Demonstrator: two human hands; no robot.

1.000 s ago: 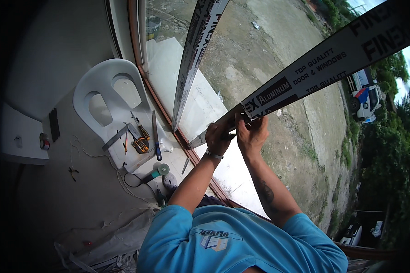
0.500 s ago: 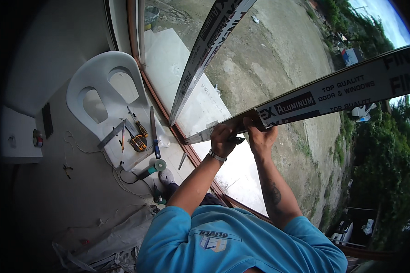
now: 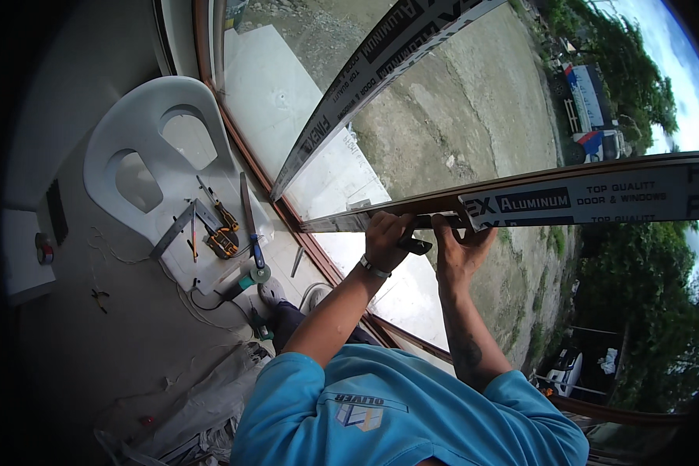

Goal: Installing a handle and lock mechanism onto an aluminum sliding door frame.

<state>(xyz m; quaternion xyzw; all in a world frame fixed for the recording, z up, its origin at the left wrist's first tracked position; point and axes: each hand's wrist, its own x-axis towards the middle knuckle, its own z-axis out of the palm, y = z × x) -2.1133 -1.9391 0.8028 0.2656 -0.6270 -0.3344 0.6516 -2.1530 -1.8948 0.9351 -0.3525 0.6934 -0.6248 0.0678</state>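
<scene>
A long brown aluminium door stile (image 3: 404,206), partly covered in printed white-and-black film (image 3: 532,203), stretches across in front of me. Closed around a black handle-like part (image 3: 416,246) at its near side is my left hand (image 3: 387,242). My right hand (image 3: 464,260) is beside it, thumb raised against the stile and fingers bent at its edge, near the end of the film. The fingers partly hide where the black part meets the stile. Another film-covered profile (image 3: 380,74) stands farther off, to the left.
On the left, a white plastic chair (image 3: 144,128) carries a metal square (image 3: 180,225), a blue-handled file (image 3: 250,217) and yellow-black tools (image 3: 224,242). An angle grinder (image 3: 245,283) lies beside my shoe (image 3: 272,291). A brown floor track (image 3: 326,264) runs along the doorway; trucks (image 3: 594,116) stand outside.
My view has turned, and the door stile now lies flatter across it. Both hands remain at the same part, the right slightly lower, with more of the black piece showing between them.
</scene>
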